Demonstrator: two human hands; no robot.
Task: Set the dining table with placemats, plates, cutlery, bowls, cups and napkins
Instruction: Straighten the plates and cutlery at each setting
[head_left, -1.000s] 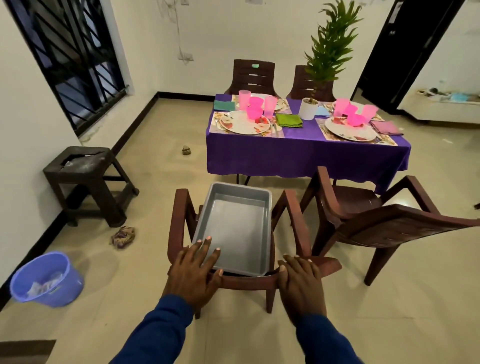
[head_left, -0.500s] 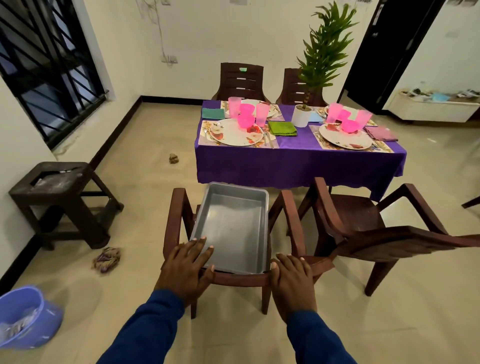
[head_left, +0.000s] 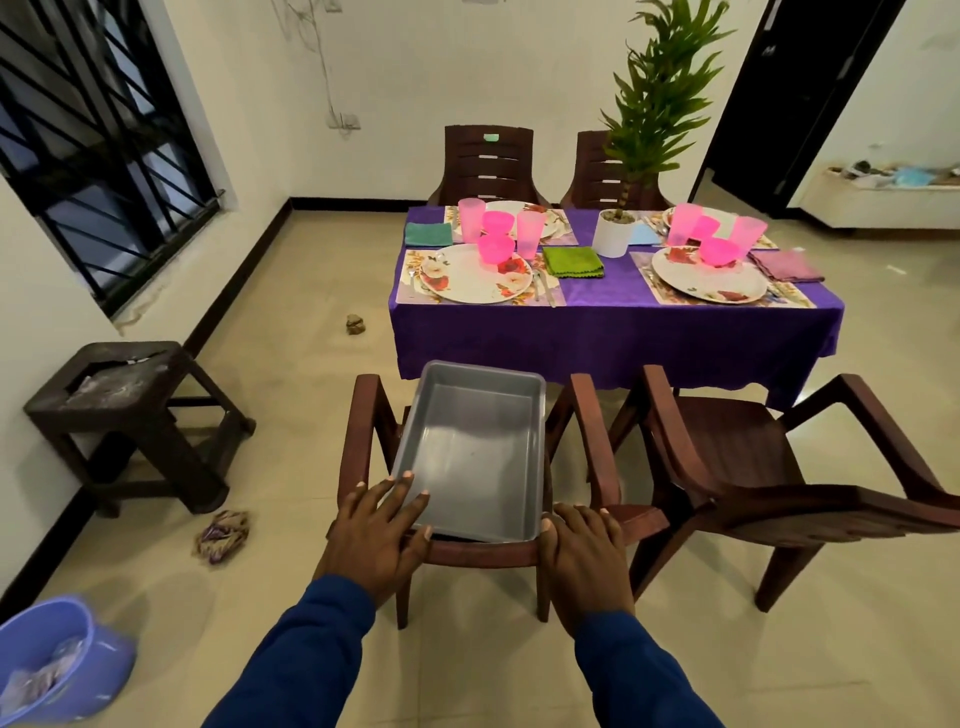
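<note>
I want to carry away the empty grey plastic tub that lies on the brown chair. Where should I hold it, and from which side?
Grip the grey rectangular plastic tub by its raised rim on the two long sides, coming from the near short end. It lies flat on the brown plastic armchair, whose arms crowd its sides. The left hand already touches the near left corner; the right hand rests beside the near right one.

Purple cloth, pink cups

Purple tablecloth (head_left: 613, 332); pink cups (head_left: 530, 234); floral white plates (head_left: 475, 280); green napkin (head_left: 573, 261); grey tray (head_left: 470, 447); brown chairs (head_left: 737, 467).
</note>
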